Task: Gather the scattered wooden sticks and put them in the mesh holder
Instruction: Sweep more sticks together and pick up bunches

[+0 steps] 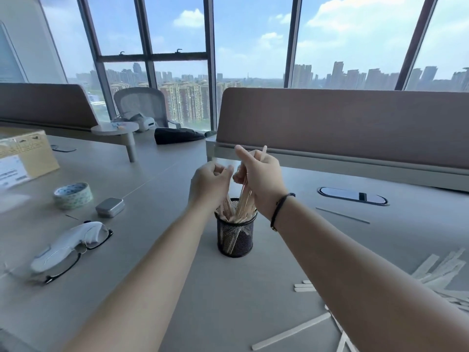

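Observation:
A black mesh holder [235, 238] stands upright in the middle of the grey desk with several wooden sticks [244, 204] leaning in it. Just above its rim, my right hand [261, 179] grips a bundle of those sticks, whose tops poke out above my fingers. My left hand [209, 182] is beside it to the left, fingers curled around the upper ends of other sticks in the holder. More flat wooden sticks [291, 332] lie scattered on the desk at the lower right, partly hidden under my right forearm.
Left of the holder lie black-framed glasses with a white device [68, 246], a small metal tin [110, 207] and a tape roll [73, 195]. A cardboard box [25, 153] sits far left. A brown divider panel [342, 125] bounds the desk behind; a cable port [352, 195] is at right.

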